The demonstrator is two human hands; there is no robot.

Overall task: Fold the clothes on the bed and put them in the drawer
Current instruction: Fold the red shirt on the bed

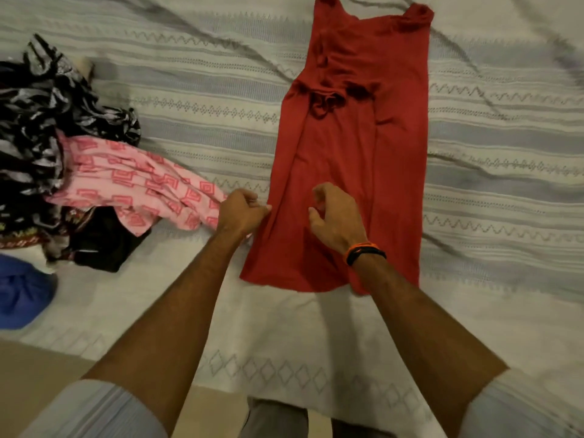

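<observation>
A long red dress (357, 147) lies stretched out on the bed, its sides folded inward, neckline at the far end and hem near me. My left hand (241, 213) pinches the dress's left edge just above the hem. My right hand (336, 216), with an orange and black band on the wrist, hovers over the lower middle of the dress with curled fingers; whether it holds any cloth is unclear.
The bedspread (505, 172) is white with grey patterned stripes. A heap of unfolded clothes lies at the left: a pink patterned garment (139, 181), black-and-white fabric (41, 105), a black piece (101, 245), and something blue (22, 292) at the bed's near edge.
</observation>
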